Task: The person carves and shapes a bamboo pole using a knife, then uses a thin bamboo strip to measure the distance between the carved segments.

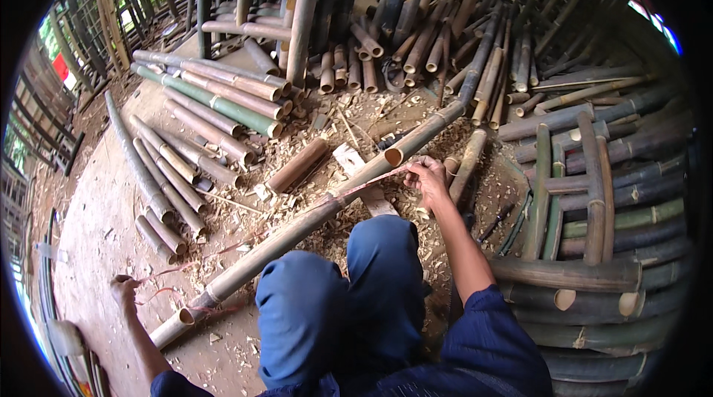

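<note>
A person sits on the ground (104, 233) with both knees in blue trousers (334, 300) pulled up. A long bamboo pole (297, 230) lies slanted in front of the knees, from low on the left up toward the middle. A thin pinkish cord (297, 215) runs along the pole from one hand to the other. The left hand (125, 289) is near the lower left edge of the ground, just beside the pole's cut end, with its fingers closed around the cord. The right hand (428, 178) is near the pole's upper part, and its fingers pinch the other end of the cord. Wood chips (245, 211) lie all over the ground. A pile of short bamboo pieces (200, 118) lies to the left, well apart from the hands. More bamboo poles (416, 25) lean at the far side. A bamboo frame (594, 196) lies to the right.
</note>
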Demonstrator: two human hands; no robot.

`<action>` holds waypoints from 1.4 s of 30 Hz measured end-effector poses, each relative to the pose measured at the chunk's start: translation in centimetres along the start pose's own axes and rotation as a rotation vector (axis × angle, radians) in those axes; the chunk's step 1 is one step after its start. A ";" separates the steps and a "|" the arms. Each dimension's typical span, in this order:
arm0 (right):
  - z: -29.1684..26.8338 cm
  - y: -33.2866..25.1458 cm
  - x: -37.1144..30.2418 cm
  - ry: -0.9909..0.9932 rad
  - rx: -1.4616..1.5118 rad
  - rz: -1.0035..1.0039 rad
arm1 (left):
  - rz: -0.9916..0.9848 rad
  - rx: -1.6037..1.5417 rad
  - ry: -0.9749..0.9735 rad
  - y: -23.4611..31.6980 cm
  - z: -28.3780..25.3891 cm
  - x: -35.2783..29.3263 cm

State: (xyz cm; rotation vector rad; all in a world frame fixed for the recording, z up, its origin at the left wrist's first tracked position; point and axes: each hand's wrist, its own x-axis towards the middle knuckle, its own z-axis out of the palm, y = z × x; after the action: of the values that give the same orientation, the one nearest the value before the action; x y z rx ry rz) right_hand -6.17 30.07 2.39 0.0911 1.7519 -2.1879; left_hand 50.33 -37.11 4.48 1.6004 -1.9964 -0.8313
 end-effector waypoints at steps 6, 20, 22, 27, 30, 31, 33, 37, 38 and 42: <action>0.1 6.9 6.8 0.098 -0.315 0.007 | -0.138 0.092 -0.068 -3.0 3.7 -3.8; 0.2 10.2 8.1 0.336 -0.117 0.033 | -0.393 0.063 -0.072 -7.6 8.1 -7.8; 0.2 10.2 8.0 0.351 -0.113 0.040 | -0.424 0.102 -0.065 -7.8 8.6 -8.0; 0.7 10.7 7.7 0.371 -0.080 0.008 | -0.446 0.100 -0.040 -8.8 8.4 -8.4; 0.8 10.7 7.7 0.388 -0.120 -0.009 | -0.501 0.120 -0.040 -8.6 8.5 -8.4; 1.1 10.7 7.8 0.400 -0.136 -0.009 | -0.491 0.111 -0.037 -8.9 8.2 -8.3; 1.4 10.6 7.9 0.420 -0.154 0.003 | -0.464 0.097 -0.039 -9.4 7.9 -8.3; 1.8 10.7 8.3 0.429 -0.099 0.055 | -0.420 0.035 -0.039 -10.5 7.7 -8.5; 1.9 10.8 8.4 0.425 -0.070 0.068 | -0.416 0.009 -0.035 -10.9 7.5 -8.5; 1.2 10.8 8.8 0.457 -0.087 0.116 | -0.465 -0.115 -0.058 -11.3 8.5 -8.9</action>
State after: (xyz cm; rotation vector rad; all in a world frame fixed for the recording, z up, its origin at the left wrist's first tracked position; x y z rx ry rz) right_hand -11.09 24.96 -9.66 0.7025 2.0098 -2.1181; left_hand 54.59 -28.62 -9.29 2.0238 -1.5940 -1.1472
